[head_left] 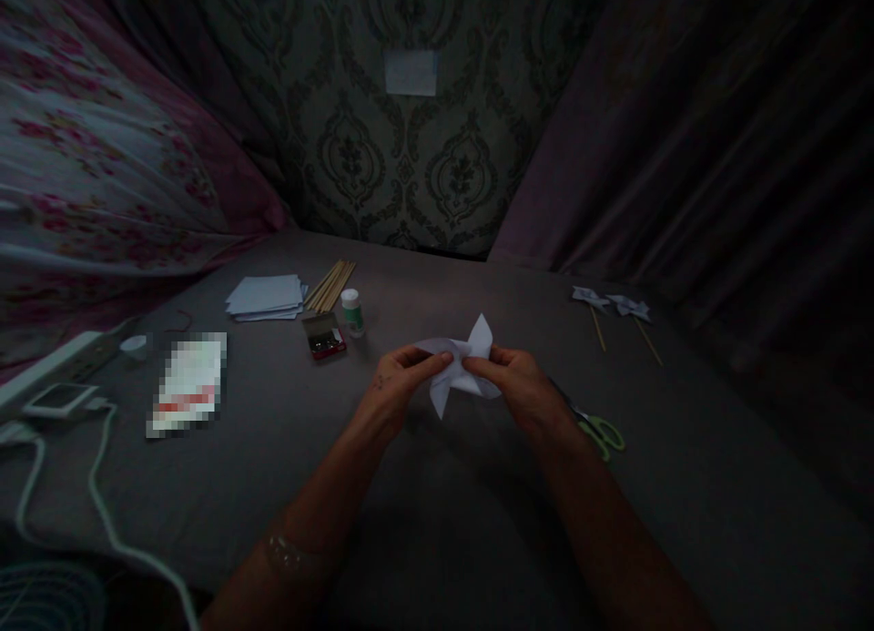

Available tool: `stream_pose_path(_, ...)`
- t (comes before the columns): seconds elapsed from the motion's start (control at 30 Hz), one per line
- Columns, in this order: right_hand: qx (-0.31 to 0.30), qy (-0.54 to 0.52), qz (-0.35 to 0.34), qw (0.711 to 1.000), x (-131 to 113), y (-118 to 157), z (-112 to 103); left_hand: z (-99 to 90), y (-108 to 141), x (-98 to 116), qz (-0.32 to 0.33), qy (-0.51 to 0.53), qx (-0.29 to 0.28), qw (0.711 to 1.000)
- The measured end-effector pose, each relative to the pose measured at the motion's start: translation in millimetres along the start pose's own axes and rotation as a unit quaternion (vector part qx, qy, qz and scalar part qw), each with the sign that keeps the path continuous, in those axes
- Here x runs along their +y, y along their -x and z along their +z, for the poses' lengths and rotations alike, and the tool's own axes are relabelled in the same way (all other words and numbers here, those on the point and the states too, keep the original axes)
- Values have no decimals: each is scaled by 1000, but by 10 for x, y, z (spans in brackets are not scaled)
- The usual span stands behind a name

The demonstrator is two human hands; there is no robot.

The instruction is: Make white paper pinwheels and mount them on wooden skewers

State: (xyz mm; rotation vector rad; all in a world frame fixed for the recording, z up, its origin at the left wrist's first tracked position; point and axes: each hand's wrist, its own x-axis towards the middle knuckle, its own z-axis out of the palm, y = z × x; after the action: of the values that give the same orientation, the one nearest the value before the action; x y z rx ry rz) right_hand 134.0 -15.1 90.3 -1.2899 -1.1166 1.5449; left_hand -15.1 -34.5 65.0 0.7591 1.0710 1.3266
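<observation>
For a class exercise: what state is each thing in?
White paper pinwheel: folded, held by left fingers and right fingers
Shallow red box: open
Green-labelled white bottle: capped, upright
Green-handled metal scissors: openness unclear
Wooden sticks: loosely bunched
White paper sheets: stacked
Stick-mounted paper pinwheels: lying down
White power strip: on/off unclear

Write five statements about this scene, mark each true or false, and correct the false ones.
1. The left hand and right hand both hold one white paper pinwheel. True.
2. The green-handled metal scissors lie left of both hands. False: they lie to the right.
3. A bundle of tan wooden sticks lies beside the white paper stack. True.
4. The white-capped bottle with a green label lies tipped over. False: it stands upright.
5. Two more white paper pinwheels, on thin sticks, lie farther right. True.
</observation>
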Motion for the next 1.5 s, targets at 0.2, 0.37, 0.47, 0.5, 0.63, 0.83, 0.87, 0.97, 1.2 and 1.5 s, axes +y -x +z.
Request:
stream_pose_path(0.2,9,9,34,999,-29,13,41,-7,-30,-37,24,11,33,999)
stream_pose_path(0.37,-6,16,28,999,-9,14,46,10,-21,-40,13,13,54,998)
stream_pose_path(0.47,-9,21,19,1000,5,10,42,19,-12,-39,4,22,46,999)
stream_pose_path(0.5,-9,19,19,1000,8,10,43,20,-11,-43,1,27,44,999)
stream_pose_path(0.63,-12,11,15,1000,30,7,47,17,-20,-74,-11,38,55,998)
stream_pose_path(0.83,13,-4,5,1000,35,-66,-69,-9,-28,20,-65,117,21,991)
stream_pose_path(0.87,37,-19,6,999,18,-89,-110,-15,-23,61,-80,148,1,986)
stream_pose_path(0.97,114,-66,6,991,-45,-163,-232,-31,-12,161,-125,220,-39,967)
stream_pose_path(1.2,120,-93,36,988,-87,-219,-261,10,-48,53,-100,107,59,987)
stream_pose_path(1.5,31,-99,50,993,31,-156,-93,78,-4,-45,-58,46,30,997)
